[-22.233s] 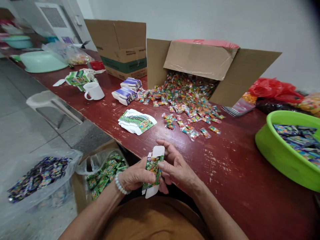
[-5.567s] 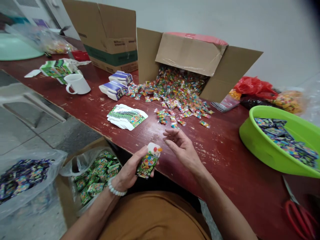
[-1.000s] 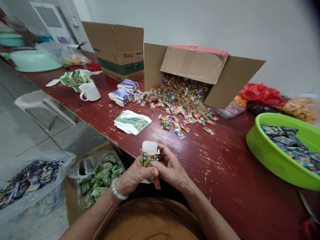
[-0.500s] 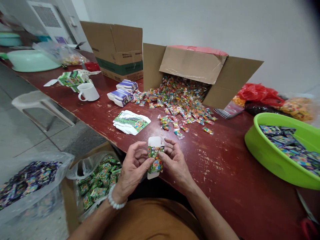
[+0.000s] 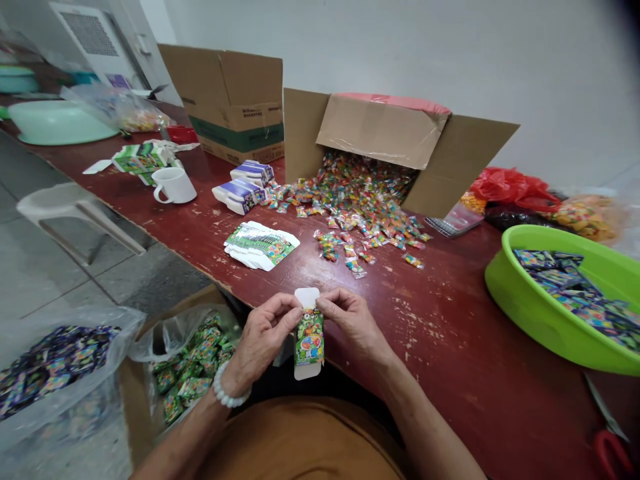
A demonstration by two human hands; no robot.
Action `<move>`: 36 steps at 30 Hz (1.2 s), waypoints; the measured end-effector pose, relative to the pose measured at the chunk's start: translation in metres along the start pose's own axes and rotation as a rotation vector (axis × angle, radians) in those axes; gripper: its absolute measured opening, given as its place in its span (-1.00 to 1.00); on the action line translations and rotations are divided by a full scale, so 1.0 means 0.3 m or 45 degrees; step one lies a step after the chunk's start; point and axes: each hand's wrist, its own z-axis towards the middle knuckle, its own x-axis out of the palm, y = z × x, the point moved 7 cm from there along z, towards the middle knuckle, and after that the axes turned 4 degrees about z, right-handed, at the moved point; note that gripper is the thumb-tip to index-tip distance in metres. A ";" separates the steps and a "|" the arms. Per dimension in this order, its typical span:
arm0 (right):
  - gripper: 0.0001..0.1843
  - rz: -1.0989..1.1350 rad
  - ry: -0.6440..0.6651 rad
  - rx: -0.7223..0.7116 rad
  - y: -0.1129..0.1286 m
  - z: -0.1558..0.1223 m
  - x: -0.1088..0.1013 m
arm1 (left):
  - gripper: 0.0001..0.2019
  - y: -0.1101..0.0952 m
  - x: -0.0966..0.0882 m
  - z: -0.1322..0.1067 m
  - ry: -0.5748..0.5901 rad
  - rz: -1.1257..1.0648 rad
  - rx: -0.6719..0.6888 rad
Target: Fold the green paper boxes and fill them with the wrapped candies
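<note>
A small green printed carton [image 5: 309, 339] hangs upright in front of me, white flaps showing at its top and bottom. My left hand [image 5: 263, 333] pinches its upper left edge and my right hand [image 5: 350, 323] pinches its upper right edge, both just over the near edge of the red table [image 5: 450, 333]. A flat stack of green cartons [image 5: 261, 245] lies on the table beyond my hands. Further back, small wrapped candies [image 5: 365, 207] spill from a tipped cardboard box [image 5: 390, 133].
A lime basin [image 5: 530, 300] holding dark packets sits at the right. A white mug [image 5: 173, 185], purple cartons [image 5: 243, 188] and a second cardboard box [image 5: 235, 100] stand at the back left. A bag of green cartons [image 5: 193, 363] sits below the table edge. Red scissors [image 5: 613, 453] lie at the lower right.
The carton has dropped lower and now hangs upright. Both hands have shifted from its sides up to its top edge.
</note>
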 end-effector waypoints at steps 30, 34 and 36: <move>-0.80 -0.304 0.213 0.011 0.030 0.007 0.060 | -0.34 0.117 0.158 -0.020 0.278 -0.653 -0.518; -0.70 -0.082 0.156 0.148 0.003 0.017 0.057 | -0.28 0.114 0.148 -0.022 0.308 -0.540 -0.500; -0.70 -0.113 0.203 0.106 0.012 0.009 0.061 | -0.31 0.113 0.144 -0.023 0.323 -0.552 -0.509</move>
